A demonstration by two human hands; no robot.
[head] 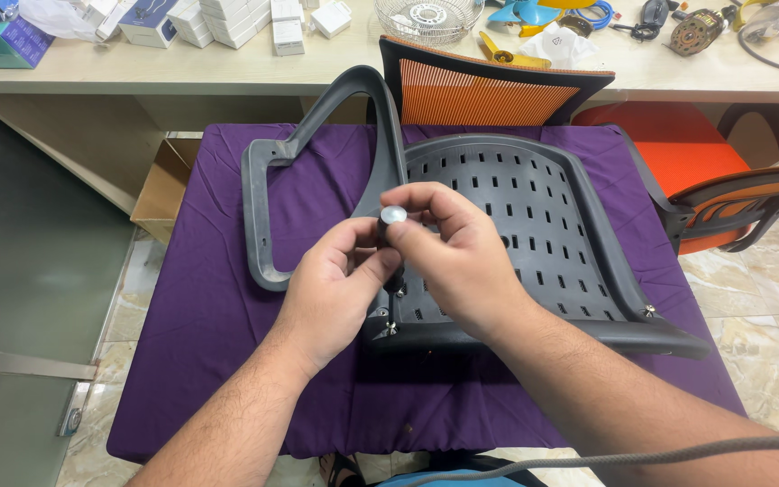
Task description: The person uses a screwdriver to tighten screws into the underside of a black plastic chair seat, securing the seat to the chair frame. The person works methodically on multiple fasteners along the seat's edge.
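Screwdriver (390, 236), upright at frame centre, tip on a screw (389, 328) in the black chair seat pan (534, 207). Left hand (335, 293) grips its shaft; right hand (457, 257) pinches the metal-capped handle.

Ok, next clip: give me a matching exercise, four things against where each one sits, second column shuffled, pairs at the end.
Things:
1. screwdriver
2. grey seat shell
3. cardboard box
4. wire fan guard

Places:
A. on the floor, left of the purple cloth
B. upright between the left hand and right hand
C. on the wooden bench at the back
D. lying on the purple cloth

Pairs: 1-B, 2-D, 3-A, 4-C
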